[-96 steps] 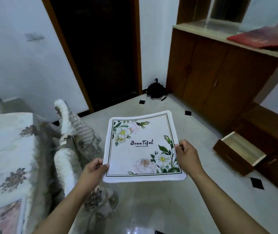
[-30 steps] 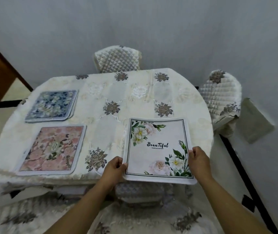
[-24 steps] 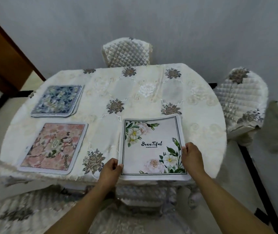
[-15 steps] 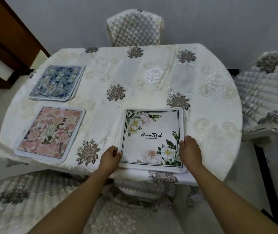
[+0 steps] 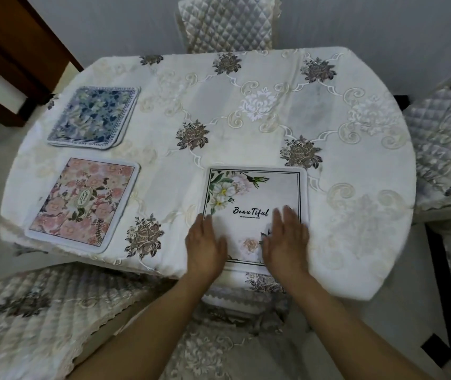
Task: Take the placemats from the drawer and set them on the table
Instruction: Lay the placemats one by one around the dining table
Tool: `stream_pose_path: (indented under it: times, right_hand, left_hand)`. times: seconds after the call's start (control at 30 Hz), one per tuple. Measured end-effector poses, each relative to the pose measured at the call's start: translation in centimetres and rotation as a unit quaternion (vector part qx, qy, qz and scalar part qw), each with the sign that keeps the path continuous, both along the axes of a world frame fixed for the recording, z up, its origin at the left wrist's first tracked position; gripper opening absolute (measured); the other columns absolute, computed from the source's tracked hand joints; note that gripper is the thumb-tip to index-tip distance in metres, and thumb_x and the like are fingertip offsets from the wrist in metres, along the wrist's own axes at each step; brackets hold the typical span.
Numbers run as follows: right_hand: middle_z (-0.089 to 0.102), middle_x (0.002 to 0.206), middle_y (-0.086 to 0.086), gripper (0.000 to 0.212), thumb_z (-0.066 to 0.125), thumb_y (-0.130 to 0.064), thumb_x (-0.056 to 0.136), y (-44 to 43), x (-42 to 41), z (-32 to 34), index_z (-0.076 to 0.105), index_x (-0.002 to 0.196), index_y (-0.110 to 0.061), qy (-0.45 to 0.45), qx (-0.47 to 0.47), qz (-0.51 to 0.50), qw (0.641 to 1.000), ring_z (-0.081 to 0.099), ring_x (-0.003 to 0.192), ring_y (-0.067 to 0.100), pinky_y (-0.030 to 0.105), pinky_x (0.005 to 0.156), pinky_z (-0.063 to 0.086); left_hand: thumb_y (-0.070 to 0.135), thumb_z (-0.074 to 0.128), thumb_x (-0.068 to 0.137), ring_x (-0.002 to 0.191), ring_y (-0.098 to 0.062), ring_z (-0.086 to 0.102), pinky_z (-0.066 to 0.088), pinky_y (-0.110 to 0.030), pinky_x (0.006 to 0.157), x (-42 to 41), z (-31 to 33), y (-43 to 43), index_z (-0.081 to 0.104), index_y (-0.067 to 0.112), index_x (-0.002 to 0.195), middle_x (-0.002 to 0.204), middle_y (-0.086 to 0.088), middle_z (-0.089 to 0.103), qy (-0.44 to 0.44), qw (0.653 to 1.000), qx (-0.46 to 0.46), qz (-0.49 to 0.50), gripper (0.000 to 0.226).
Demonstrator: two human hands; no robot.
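A white placemat (image 5: 257,193) with green-and-white flowers and the word "BeauTiful" lies flat on the table (image 5: 246,111) near its front edge. My left hand (image 5: 205,245) rests flat on the mat's lower left part, fingers extended. My right hand (image 5: 286,239) lies flat on its lower right part and covers some of the flower print. Neither hand grips anything. A pink floral placemat (image 5: 81,204) lies at the front left. A blue floral placemat (image 5: 95,116) lies behind it at the far left.
An embroidered cream cloth covers the rounded table. Quilted chairs stand at the far side (image 5: 229,23), at the right (image 5: 446,144) and in front at the lower left (image 5: 32,319). A brown wooden door frame (image 5: 13,50) is at the upper left.
I carried the white mat from the drawer area to the table and laid it down. Both hands let go of its side edges and now press flat on top of it.
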State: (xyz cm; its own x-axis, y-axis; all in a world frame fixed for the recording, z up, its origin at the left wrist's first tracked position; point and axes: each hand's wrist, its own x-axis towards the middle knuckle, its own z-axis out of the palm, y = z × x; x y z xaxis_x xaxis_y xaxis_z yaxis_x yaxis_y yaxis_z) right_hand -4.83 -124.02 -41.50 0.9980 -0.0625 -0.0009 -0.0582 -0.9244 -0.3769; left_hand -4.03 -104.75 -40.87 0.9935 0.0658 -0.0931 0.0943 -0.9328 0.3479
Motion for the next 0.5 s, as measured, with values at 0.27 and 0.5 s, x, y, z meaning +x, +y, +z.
stream_pose_path:
  times: [0.27,0.5]
  right_hand:
    - [0.022,0.16,0.015,0.062,0.021,-0.04,0.101,3.4,-0.2,-2.3,0.023,0.152,-0.004,0.086,-0.049,0.094,0.991,0.011,0.15,0.028,0.05,0.121,0.013]
    - [0.018,0.161,0.016,0.067,0.028,-0.04,0.097,-1.6,-1.5,-2.9,0.02,0.152,-0.003,0.082,-0.051,0.054,0.994,0.01,0.15,0.028,0.044,0.122,0.007]
  left_hand:
    - [0.034,0.03,0.1,0.147,-0.03,0.021,0.016,-0.05,0.12,-0.7,-4.1,-3.4,0.028,0.002,0.148,0.155,-0.019,0.03,0.012,0.992,0.062,-0.109,0.058]
    - [0.04,0.027,0.101,0.15,-0.026,0.009,0.009,-0.042,0.122,-1.1,-4.4,1.2,0.019,0.005,0.152,0.159,-0.015,0.019,-0.016,0.985,0.067,-0.159,0.062]
